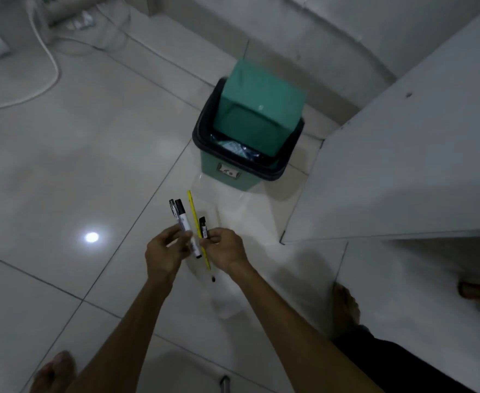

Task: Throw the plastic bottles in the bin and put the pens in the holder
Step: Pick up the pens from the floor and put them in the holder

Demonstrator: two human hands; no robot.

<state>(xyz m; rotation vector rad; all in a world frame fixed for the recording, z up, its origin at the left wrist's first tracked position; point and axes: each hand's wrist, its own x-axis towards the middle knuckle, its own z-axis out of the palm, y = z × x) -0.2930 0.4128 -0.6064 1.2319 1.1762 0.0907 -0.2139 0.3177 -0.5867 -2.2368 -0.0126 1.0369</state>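
Head view: both hands' fingers (pixel 176 236) pinch slim cylindrical pens (pixel 184 219).

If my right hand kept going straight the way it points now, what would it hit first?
Probably the green bin, its open front rim facing the right hand; only bare floor tiles lie between, though depth is unclear.

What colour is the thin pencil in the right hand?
Yellow; the pencil, held in the right hand, shows best in the head view.

Bin (pixel 224 173) label unreadable; lid (pixel 257 109) hides most contents.
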